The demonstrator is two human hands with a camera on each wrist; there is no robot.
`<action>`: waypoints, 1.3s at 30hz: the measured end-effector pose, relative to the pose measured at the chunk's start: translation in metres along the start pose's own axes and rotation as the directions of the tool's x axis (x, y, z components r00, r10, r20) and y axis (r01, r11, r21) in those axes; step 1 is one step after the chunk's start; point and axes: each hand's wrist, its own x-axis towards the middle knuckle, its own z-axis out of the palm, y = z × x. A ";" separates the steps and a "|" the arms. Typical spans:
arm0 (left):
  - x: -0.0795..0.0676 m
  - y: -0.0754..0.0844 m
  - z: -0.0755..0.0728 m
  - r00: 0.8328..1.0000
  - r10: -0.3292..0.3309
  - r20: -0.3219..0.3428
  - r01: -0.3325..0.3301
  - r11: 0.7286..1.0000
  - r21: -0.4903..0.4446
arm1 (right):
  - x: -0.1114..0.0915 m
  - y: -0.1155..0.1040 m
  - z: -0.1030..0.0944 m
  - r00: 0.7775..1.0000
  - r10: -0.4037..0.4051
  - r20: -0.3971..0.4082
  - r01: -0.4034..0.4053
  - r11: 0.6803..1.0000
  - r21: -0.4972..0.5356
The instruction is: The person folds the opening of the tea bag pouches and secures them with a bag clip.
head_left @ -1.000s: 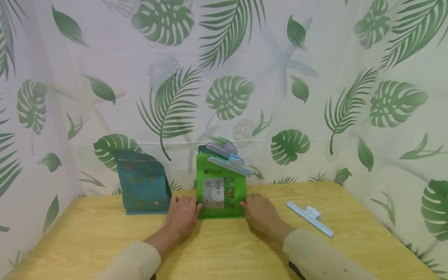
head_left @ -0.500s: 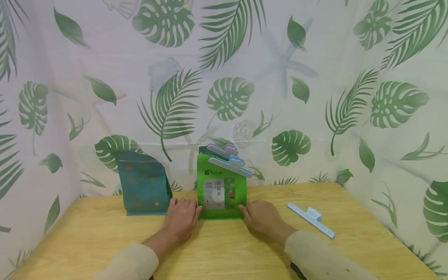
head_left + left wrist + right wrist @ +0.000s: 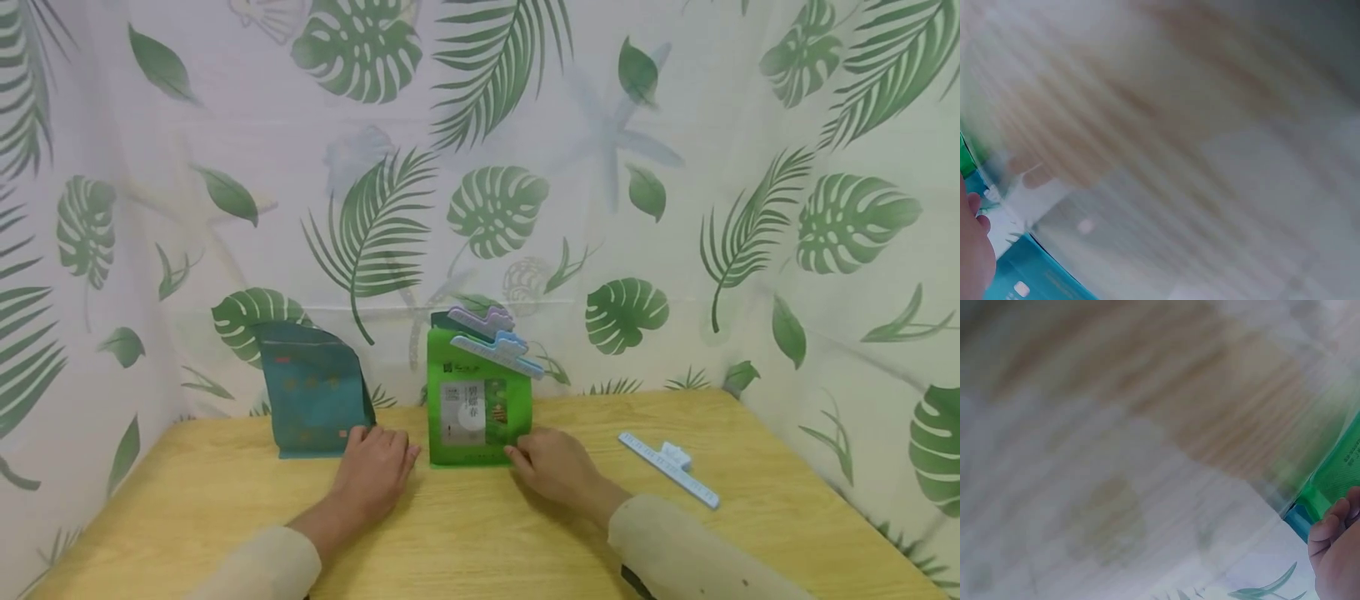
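A bright green tea bag (image 3: 480,454) stands upright on the table, a pale blue sealing clip (image 3: 498,354) slanting across its top right corner. My right hand (image 3: 558,467) pinches its lower right edge, thumb over the front; fingers (image 3: 1329,531) lie at its side in the right wrist view. My left hand (image 3: 375,467) is apart from the green bag's left side, fingers loosely bent and holding nothing. It overlaps the lower right corner of a teal tea bag (image 3: 311,400), which stands upright with no clip on it.
Behind the green bag, a dark green bag (image 3: 440,321) shows its top, with a purple sealing clip (image 3: 482,321) on it. Another pale blue clip (image 3: 670,468) lies on the wooden table (image 3: 480,533) at right. A leaf-print cloth (image 3: 525,108) encloses the back and sides.
My left hand has let go of the green bag's left edge and moved left toward the teal bag. My right hand stays at the green bag's right edge. The head view has shifted slightly.
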 end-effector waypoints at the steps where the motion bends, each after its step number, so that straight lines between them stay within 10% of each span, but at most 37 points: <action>1: -0.001 -0.002 -0.001 1.000 -0.009 0.008 0.009 1.000 -0.001 | 0.000 -0.001 0.000 1.000 0.006 0.002 -0.006 1.000 0.004; 39: -0.042 -0.083 -0.021 0.994 -0.090 -0.062 0.094 0.993 0.070 | 0.019 -0.053 0.017 0.997 -0.075 -0.012 0.076 0.997 0.014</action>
